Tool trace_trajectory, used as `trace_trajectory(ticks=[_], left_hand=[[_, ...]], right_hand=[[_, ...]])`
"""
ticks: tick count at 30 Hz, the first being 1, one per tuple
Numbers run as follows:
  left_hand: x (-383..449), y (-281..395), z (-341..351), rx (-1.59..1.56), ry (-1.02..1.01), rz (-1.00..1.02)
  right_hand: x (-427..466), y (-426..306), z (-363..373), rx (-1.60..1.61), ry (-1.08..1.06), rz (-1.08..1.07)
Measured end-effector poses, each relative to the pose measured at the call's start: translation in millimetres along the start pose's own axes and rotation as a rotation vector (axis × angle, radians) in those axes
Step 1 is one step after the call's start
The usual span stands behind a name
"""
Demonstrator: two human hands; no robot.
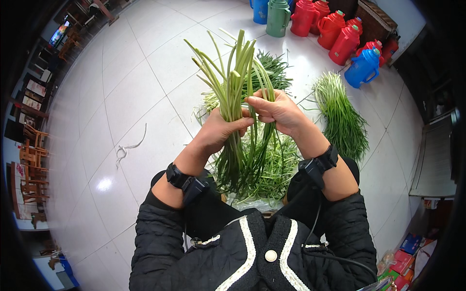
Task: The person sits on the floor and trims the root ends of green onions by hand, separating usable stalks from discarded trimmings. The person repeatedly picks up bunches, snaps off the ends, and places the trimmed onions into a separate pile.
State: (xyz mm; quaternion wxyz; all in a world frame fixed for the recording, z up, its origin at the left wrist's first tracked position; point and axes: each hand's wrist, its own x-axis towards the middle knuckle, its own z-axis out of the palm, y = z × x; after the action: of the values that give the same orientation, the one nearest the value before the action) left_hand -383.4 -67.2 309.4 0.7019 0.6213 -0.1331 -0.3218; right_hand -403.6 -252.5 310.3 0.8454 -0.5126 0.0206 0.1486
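My left hand is closed around a thick bunch of long green stalks, probably garlic chives, with the pale cut ends up and the dark leaves hanging down. Close beside it, my right hand pinches a smaller group of the same stalks between thumb and fingers. Loose leaves and trimmings lie in a heap below, between my knees, on what looks like clear plastic. Behind my hands lies another pile of chives on the floor, partly hidden by the stalks.
To the right, a neat bundle of chives rests on the tiled floor. Several red thermos flasks, a green one and a blue one stand at the back right. A white tie lies left. Wooden chairs line the far left.
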Motion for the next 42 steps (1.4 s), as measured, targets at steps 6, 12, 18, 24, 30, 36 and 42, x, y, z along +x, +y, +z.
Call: trace_trajectory(ticks=[6,12,18,24,30,36,42], left_hand=[[3.2,9.1,-21.0,-0.079,0.095,0.072],[-1.6,16.0,-38.3,-0.204,0.107,0.107],[-1.8,15.7,-35.7,-0.27,0.069,0.127],[-2.3,10.6,-31.7,-0.312,0.019,0.095],[2.3,6.9,-34.9,-0.482,0.021,0.079],[-1.4,9.7,-43.2,-0.435,0.026,0.067],[2.2,4.0,-41.2,-0.479,0.006,0.06]], right_hand=[[-2.6,-16.3,-15.1,-0.06,0.016,-0.041],[-5.1,-16.3,-29.9,-0.585,0.128,0.027],[-6.6,-2.3,-10.2,-0.683,0.124,-0.13],[-11.1,11.8,23.3,-0.516,0.037,-0.104],[-6.9,11.1,20.0,-0.5,0.151,-0.197],[-4.8,10.2,8.0,-0.652,0.026,-0.292],[-9.5,25.4,22.9,-0.49,-0.036,-0.183]])
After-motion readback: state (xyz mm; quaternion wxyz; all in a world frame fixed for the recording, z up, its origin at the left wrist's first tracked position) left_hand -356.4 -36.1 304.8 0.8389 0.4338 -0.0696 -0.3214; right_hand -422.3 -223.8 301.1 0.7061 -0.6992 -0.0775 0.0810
